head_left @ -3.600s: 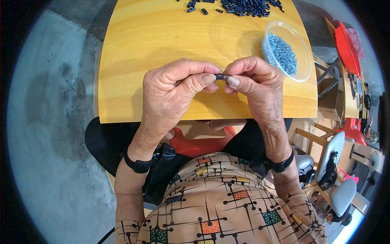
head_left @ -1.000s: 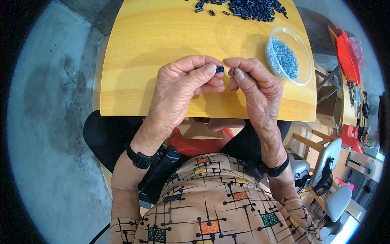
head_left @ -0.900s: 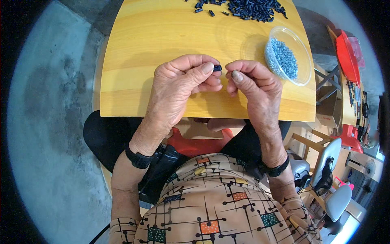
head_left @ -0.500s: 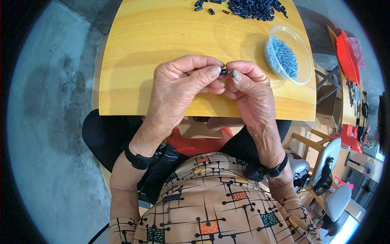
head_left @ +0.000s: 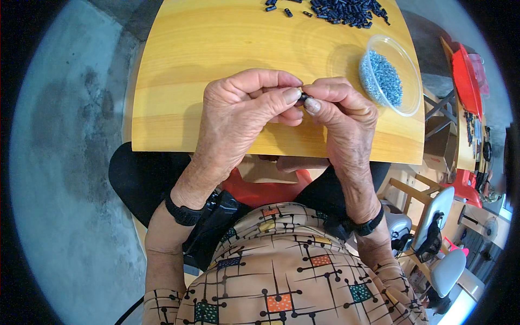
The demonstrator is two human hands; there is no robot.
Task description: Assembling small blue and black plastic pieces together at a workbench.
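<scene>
My left hand (head_left: 244,108) and my right hand (head_left: 341,116) meet fingertip to fingertip above the near edge of the yellow wooden table (head_left: 216,49). Between the thumbs and forefingers sits a small black part (head_left: 303,97), pinched from both sides and mostly hidden by the fingers. A clear round bowl (head_left: 391,76) holding several small blue-grey pieces stands to the right of my right hand. A heap of small black parts (head_left: 341,11) lies at the table's far edge.
Grey concrete floor (head_left: 65,162) lies to the left of the table. On the right are a red tray (head_left: 466,81), wooden furniture and a white chair (head_left: 441,260). Both wrists wear black bands.
About a second ago my fingertips were slightly apart, the black part in the left hand. They have since closed together on it. The hands stay in the same place.
</scene>
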